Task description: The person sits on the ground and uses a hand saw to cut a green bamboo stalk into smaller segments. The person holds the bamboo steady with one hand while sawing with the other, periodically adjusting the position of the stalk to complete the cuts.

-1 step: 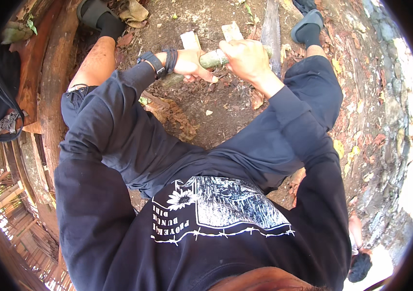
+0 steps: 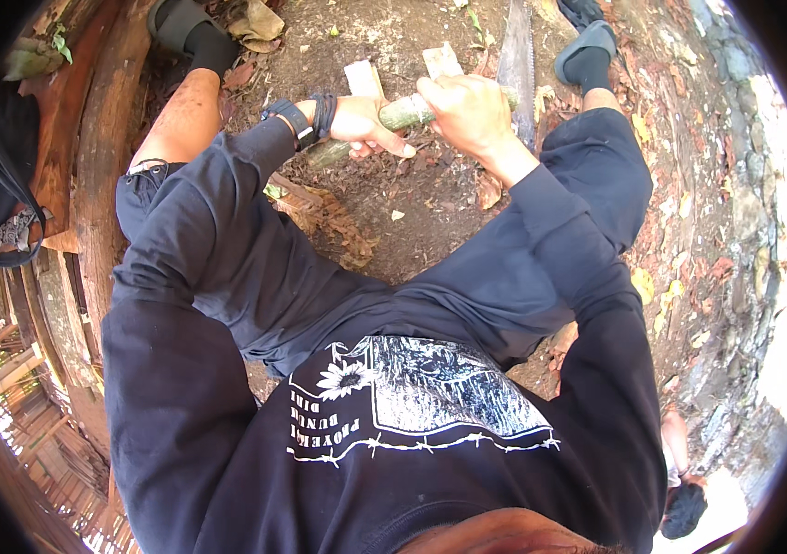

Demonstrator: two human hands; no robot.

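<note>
A greenish branch [image 2: 405,112] lies crosswise between my hands, its left end sloping down toward me. My left hand [image 2: 356,122], with dark bands at the wrist, is wrapped round it. Closed over the branch farther right is my right hand [image 2: 472,113], thumb toward the left. Whether anything small sits under these fingers is hidden. Beyond my left hand a pale flat piece of wood [image 2: 363,79] sticks up, and a second pale wood piece [image 2: 442,61] stands just beyond my right hand. A toothed saw blade [image 2: 515,69] lies to the right, past the branch's right end.
My legs are spread on either side of bare earth [image 2: 412,226] with dry leaves [image 2: 333,222]. Long timbers [image 2: 102,166] run along the left, with a black bag [image 2: 1,166] on them. A stone edge [image 2: 753,120] borders the right. Another person [image 2: 684,503] shows at lower right.
</note>
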